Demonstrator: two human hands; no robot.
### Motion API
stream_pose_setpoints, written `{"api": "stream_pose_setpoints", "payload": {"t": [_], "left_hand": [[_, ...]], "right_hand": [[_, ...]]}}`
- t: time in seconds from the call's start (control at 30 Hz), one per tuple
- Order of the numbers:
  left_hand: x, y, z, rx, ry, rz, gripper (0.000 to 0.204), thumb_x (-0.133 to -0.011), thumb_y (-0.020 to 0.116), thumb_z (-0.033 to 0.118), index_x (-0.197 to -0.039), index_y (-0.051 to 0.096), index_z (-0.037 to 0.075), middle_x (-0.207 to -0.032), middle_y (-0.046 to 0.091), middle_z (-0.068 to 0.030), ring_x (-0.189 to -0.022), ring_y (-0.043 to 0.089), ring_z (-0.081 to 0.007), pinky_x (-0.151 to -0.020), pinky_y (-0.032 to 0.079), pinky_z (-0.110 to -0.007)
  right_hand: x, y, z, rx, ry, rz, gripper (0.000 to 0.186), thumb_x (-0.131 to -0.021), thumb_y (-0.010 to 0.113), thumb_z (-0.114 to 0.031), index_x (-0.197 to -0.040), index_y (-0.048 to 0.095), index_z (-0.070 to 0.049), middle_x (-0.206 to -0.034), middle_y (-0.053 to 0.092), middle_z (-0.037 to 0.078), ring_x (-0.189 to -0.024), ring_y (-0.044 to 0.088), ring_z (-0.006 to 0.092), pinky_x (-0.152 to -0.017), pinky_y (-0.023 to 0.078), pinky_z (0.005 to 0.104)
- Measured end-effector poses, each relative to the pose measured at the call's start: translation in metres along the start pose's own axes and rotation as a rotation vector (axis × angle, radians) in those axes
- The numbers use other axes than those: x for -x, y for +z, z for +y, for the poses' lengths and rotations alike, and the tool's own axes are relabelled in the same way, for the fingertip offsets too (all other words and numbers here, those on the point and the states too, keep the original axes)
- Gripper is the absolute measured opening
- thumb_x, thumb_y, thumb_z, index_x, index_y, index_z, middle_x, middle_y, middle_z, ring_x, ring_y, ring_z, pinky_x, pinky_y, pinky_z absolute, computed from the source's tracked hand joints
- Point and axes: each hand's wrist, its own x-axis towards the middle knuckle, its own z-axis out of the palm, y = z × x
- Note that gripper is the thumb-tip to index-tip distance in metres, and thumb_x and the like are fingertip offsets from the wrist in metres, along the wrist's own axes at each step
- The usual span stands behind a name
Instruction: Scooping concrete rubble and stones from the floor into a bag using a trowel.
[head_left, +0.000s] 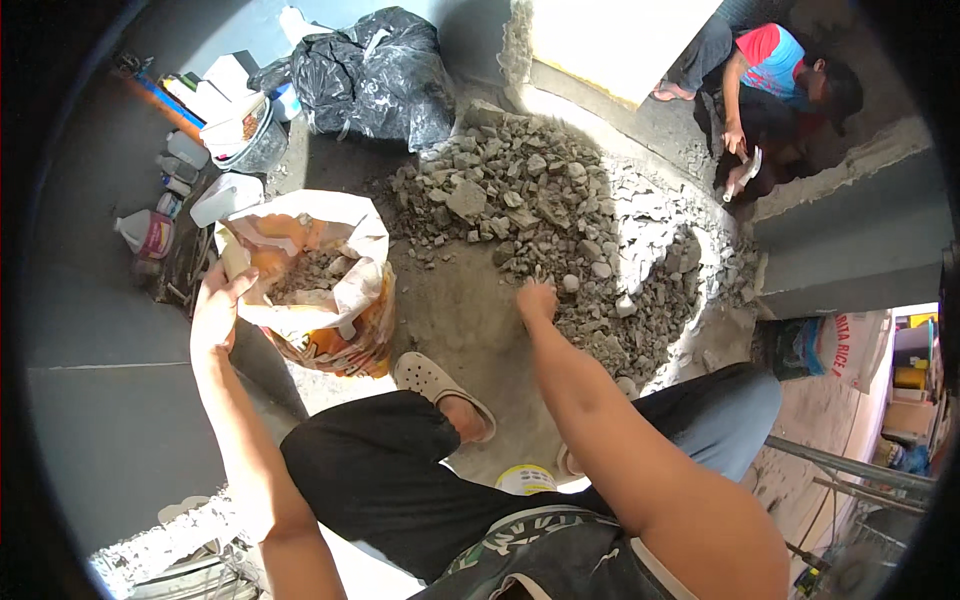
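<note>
My left hand (222,305) grips the rim of a white and orange sack (345,345), which stands upright with its mouth spread wide. Grey broken rubble (310,272) lies inside it. Over at the near edge of a large heap of concrete rubble (540,185), my right hand (537,300) reaches down with its fingers curled against the pieces. What those fingers hold, if anything, is too small to make out. A pale rounded stone (570,283) lies just to the right of that hand.
Behind the sack sit a black plastic bag (375,80), a bucket of odds and ends (255,140) and several bottles (150,232). A co-worker (770,70) crouches at the far right, holding a hammer (743,175) by a broken wall edge. A white tub (526,480) stands between my feet.
</note>
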Motion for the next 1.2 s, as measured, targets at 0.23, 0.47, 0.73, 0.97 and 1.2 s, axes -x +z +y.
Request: {"api": "stream_pose_setpoints", "payload": {"t": [0.23,0.47,0.73,0.97,1.2], "left_hand": [[-0.021,0.027,-0.006,0.072,-0.015,0.034,0.038,-0.082,0.062,0.006,-0.118,0.056,-0.004,-0.102,0.062,-0.0073,-0.089,0.056,-0.0168,-0.081,0.045,-0.031],[-0.015,0.019,-0.013,0.123,-0.016,0.098,0.037,-0.081,0.062,0.006,-0.117,0.058,0.0,-0.097,0.063,-0.0049,-0.084,0.06,-0.0168,-0.073,0.051,-0.031],[-0.009,0.009,-0.019,0.041,-0.058,0.127,0.039,-0.085,0.059,0.009,-0.123,0.056,0.002,-0.096,0.063,-0.0068,-0.078,0.061,-0.018,-0.066,0.053,-0.033],[-0.004,0.018,-0.006,-0.013,-0.057,0.161,0.037,-0.084,0.06,0.008,-0.12,0.055,-0.001,-0.092,0.06,-0.0056,-0.076,0.056,-0.017,-0.067,0.048,-0.031],[0.001,0.019,-0.009,-0.02,-0.057,0.127,0.04,-0.083,0.059,0.005,-0.122,0.055,-0.001,-0.097,0.061,-0.0066,-0.081,0.058,-0.0173,-0.071,0.049,-0.031]], "right_hand": [[-0.018,-0.054,0.035,0.067,-0.145,-0.011,0.055,-0.097,0.051,-0.045,-0.111,0.062,0.007,-0.108,0.067,0.023,-0.097,0.066,0.0364,-0.084,0.052,0.0467],[0.031,-0.118,-0.001,0.15,-0.378,-0.154,0.052,-0.095,0.056,-0.043,-0.085,0.066,0.007,-0.079,0.069,0.021,-0.078,0.068,0.0367,-0.076,0.053,0.0478],[0.119,-0.2,-0.082,0.237,-0.67,-0.307,0.051,-0.094,0.058,-0.037,-0.1,0.062,0.014,-0.085,0.068,0.027,-0.08,0.069,0.0361,-0.075,0.053,0.0459],[0.216,-0.217,-0.141,0.33,-1.161,-0.106,0.045,-0.09,0.061,-0.034,-0.101,0.063,0.009,-0.088,0.068,0.026,-0.084,0.069,0.0382,-0.076,0.054,0.0453],[0.265,-0.149,-0.14,0.661,-1.635,-0.096,0.026,-0.087,0.061,-0.024,-0.094,0.067,0.0,-0.093,0.068,0.018,-0.085,0.067,0.0368,-0.07,0.055,0.0439]]}}
